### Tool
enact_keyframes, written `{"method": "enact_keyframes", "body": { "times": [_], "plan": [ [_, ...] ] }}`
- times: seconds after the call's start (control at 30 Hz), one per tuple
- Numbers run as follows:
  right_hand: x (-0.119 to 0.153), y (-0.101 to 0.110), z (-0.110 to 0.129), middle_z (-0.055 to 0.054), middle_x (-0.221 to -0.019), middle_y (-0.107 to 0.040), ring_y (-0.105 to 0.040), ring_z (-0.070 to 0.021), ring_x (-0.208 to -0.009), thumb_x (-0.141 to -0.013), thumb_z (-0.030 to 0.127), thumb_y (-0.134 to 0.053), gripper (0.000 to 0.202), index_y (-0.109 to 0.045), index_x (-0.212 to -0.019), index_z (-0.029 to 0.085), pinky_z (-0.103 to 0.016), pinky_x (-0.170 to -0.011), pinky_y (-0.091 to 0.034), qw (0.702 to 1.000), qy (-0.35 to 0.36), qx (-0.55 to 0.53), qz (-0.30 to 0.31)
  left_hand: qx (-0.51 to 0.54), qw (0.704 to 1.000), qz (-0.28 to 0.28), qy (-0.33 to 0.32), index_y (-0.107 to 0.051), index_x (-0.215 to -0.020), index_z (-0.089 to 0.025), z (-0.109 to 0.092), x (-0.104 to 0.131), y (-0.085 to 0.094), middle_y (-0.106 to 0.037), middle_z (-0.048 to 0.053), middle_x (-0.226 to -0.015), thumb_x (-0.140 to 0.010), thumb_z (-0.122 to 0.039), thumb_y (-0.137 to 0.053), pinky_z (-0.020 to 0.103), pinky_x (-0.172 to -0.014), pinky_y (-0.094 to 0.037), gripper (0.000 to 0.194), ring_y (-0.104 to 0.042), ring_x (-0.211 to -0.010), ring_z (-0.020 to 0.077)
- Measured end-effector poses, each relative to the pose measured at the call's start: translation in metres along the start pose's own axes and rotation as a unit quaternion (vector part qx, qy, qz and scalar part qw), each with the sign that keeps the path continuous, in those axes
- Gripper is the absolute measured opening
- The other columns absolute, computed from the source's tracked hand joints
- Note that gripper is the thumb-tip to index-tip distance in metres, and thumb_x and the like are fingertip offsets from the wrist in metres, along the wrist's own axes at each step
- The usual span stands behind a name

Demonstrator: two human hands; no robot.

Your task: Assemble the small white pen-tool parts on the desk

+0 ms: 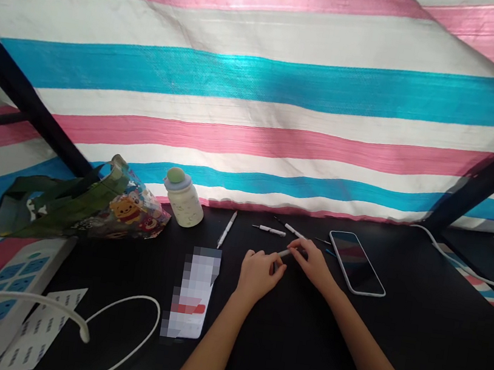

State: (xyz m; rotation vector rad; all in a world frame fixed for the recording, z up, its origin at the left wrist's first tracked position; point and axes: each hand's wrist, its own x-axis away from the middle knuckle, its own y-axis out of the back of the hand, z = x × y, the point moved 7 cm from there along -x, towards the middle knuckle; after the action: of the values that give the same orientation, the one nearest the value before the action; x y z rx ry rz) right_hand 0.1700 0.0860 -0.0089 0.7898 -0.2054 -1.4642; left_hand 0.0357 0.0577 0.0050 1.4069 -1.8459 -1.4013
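Observation:
Between my two hands, over the black tabletop, is a slim greyish pen (284, 253). My left hand (258, 277) is closed around its near end. Pinched fingers of my right hand (311, 262) close on the far end, hiding its tip. Beyond my hands lie a white pen (270, 230) and another white pen (294, 231) with a dark thin end. A third white pen (226, 230) rests farther left. Close to my right hand are a short blue piece (330, 253) and a thin dark stick (323, 241).
A phone (358, 264) lies right of my hands; a lit, blurred-out phone (192, 294) lies left. Farther left are a small bottle (184, 199), a cartoon bag (88, 205), a power strip (6, 292), a label sheet (45, 328) and a white cable (158, 313). Striped sheeting (261, 83) hangs behind.

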Motion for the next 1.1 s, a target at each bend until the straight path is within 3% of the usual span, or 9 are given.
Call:
{"method": "enact_keyframes", "body": {
  "times": [0.27,0.53,0.73,0.83,1.1],
  "plan": [
    [0.016,0.003,-0.015,-0.002,-0.068,-0.059,-0.058,-0.0171,-0.069,-0.081,0.045,-0.048,0.026,-0.053,-0.078,0.019,-0.028,-0.061,-0.045,0.986,-0.088,-0.144,-0.01,0.007,0.998,-0.045,0.032,-0.056,-0.069,-0.021,0.005,-0.001,0.013,-0.055,-0.002,-0.058,-0.087,-0.037,-0.045,0.03,-0.068,-0.03,0.026,-0.05,-0.07,0.0153],
    [0.015,-0.006,-0.007,-0.002,-0.07,-0.061,-0.059,-0.0164,-0.067,-0.079,0.046,-0.052,0.027,-0.052,-0.08,0.019,-0.028,-0.061,-0.045,0.984,-0.069,-0.165,-0.002,0.052,0.998,-0.041,-0.012,-0.06,-0.087,-0.025,-0.006,-0.002,0.015,-0.065,-0.001,-0.086,-0.082,-0.032,-0.055,0.032,-0.081,-0.034,0.01,-0.05,-0.089,0.0176],
    [0.014,-0.007,-0.006,0.0,-0.059,-0.058,-0.054,-0.0143,-0.061,-0.086,0.044,-0.039,0.034,-0.048,-0.065,0.019,-0.027,-0.062,-0.042,0.99,-0.063,-0.126,0.023,0.052,0.997,-0.054,-0.012,-0.06,-0.091,-0.025,-0.002,-0.003,0.014,-0.064,-0.001,-0.087,-0.088,-0.028,-0.047,0.03,-0.079,-0.035,0.013,-0.05,-0.087,0.0158],
    [0.014,-0.007,-0.005,0.0,-0.058,-0.058,-0.053,-0.0138,-0.059,-0.085,0.043,-0.041,0.033,-0.049,-0.064,0.019,-0.026,-0.06,-0.041,0.992,-0.062,-0.106,0.03,0.048,0.998,-0.045,-0.001,-0.061,-0.092,-0.026,0.001,-0.003,0.013,-0.063,-0.001,-0.084,-0.089,-0.032,-0.046,0.029,-0.078,-0.035,0.016,-0.051,-0.085,0.0153],
    [0.017,-0.008,0.001,0.001,-0.062,-0.059,-0.056,-0.0142,-0.06,-0.08,0.039,-0.051,0.02,-0.052,-0.082,0.019,-0.026,-0.057,-0.042,0.99,-0.052,-0.12,0.044,0.038,0.999,-0.033,0.021,-0.061,-0.09,-0.026,0.005,-0.004,0.011,-0.06,-0.003,-0.067,-0.091,-0.035,-0.04,0.028,-0.074,-0.034,0.023,-0.051,-0.078,0.0149]
  ]
}}
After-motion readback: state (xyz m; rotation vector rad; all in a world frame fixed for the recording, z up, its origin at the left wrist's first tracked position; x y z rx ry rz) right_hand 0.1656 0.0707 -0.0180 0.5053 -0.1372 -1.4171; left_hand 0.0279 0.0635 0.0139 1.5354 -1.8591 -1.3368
